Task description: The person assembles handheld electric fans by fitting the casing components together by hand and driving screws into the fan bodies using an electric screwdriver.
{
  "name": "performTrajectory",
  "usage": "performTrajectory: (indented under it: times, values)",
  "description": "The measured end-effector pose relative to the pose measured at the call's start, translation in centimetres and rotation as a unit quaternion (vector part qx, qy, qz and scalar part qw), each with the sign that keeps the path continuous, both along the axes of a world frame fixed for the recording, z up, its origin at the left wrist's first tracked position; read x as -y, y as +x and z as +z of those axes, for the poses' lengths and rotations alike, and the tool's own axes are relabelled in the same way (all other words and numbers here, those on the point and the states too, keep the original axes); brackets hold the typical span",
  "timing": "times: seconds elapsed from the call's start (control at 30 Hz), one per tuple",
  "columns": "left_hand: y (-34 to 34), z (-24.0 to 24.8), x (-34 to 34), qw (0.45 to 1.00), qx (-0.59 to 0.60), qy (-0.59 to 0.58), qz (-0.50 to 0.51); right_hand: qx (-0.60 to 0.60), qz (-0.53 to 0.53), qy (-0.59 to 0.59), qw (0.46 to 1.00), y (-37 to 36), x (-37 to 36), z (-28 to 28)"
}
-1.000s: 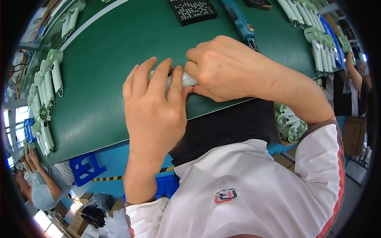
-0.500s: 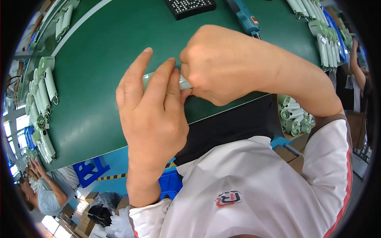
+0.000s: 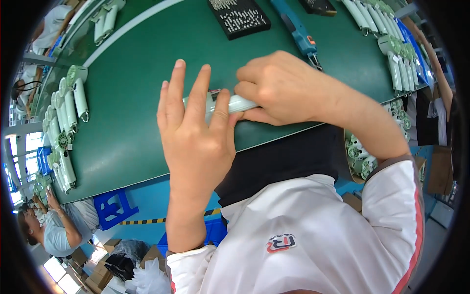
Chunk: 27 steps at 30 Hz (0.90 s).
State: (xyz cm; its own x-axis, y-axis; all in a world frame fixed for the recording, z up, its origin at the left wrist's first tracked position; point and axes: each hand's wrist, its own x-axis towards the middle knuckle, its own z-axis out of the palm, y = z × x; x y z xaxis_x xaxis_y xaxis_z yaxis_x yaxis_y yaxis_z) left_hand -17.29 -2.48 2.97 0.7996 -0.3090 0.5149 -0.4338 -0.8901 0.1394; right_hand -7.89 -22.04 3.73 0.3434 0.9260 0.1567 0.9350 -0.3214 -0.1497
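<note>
Head view, looking down over a green work table (image 3: 147, 98): both of the person's hands meet on 1 pale green handheld fan part (image 3: 235, 104), a slim tube-like piece held just above the table's near edge. The right hand (image 3: 281, 88) is closed around the part's right end, fingers curled over the top and thumb underneath. The left hand (image 3: 196, 132) supports the part's left portion from the near side, its thumb pressed against the body while 3 fingers stand straight and spread (they cover most of the piece, so its far end cannot be made out).

Beyond the hands, a blue electric screwdriver (image 3: 299, 30) lies on the table, tip pointing toward the right hand. Just left of it sits a black tray of screws (image 3: 238, 17). Rows of pale green fans (image 3: 66, 117) line the table's left edge, and more similar fans (image 3: 396, 59) lie along the right edge. A box of round fan heads (image 3: 361, 157) sits below the table at the person's right side. A blue stool (image 3: 115, 208) stands on the floor to the lower left, near a seated co-worker (image 3: 61, 230).
</note>
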Motion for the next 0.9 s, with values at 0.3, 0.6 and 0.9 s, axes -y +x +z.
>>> performTrajectory:
  times: [0.3, 0.6, 0.9]
  values:
    - [-1.2, 0.2, 0.7, 0.996, 0.082, -0.012, 0.029, -0.001, -0.101, 0.226, 0.969, -2.4, 1.6, -2.6]
    - [-7.0, -2.3, 2.8, 0.867, -0.103, -0.486, 0.039, 0.031, -0.142, 0.321, 0.936, -5.0, 0.6, -1.1]
    - [-4.6, -1.3, 4.4, 0.652, -0.19, -0.733, -0.041, 0.058, -0.137, 0.352, 0.924, -7.0, -0.4, -0.5]
